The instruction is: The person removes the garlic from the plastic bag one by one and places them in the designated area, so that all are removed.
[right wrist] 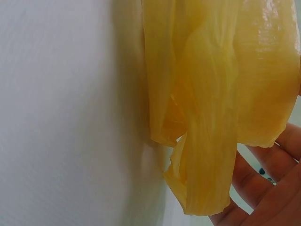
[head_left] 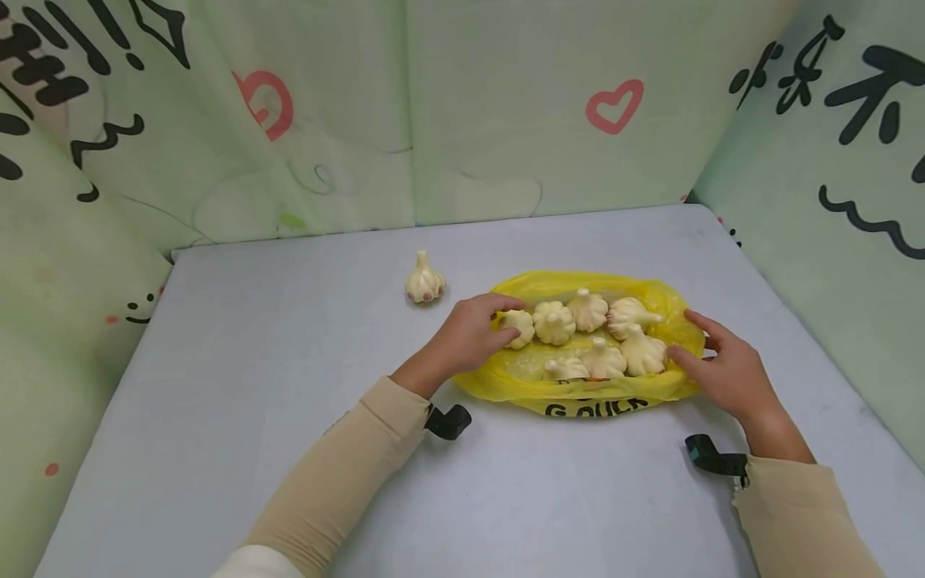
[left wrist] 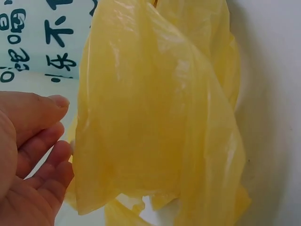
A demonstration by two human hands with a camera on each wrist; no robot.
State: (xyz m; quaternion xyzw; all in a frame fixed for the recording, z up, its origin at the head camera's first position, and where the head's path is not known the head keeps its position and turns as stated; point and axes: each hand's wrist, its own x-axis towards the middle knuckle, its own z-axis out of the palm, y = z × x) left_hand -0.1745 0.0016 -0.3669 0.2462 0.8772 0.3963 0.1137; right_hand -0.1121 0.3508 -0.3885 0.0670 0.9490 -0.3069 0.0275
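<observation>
A yellow plastic bag (head_left: 535, 391) with black lettering lies on the table, its mouth wide and several whole garlic bulbs (head_left: 554, 323) inside. At its left end my left hand (head_left: 473, 333) pinches the leftmost garlic bulb (head_left: 522, 327), index finger behind it and thumb in front. The bag (left wrist: 136, 103) hides that bulb in the left wrist view. My right hand (head_left: 730, 373) rests at the bag's right end, thumb and index finger extended and spread on the yellow plastic. In the right wrist view, its fingers (right wrist: 256, 183) lie partly behind the bag's hanging folds.
A single garlic bulb (head_left: 424, 281) stands on the white table (head_left: 289, 345), left of and behind the bag. Pale green printed curtains (head_left: 477, 112) enclose the back and both sides. Black wrist mounts (head_left: 448, 422) jut out from both sleeves.
</observation>
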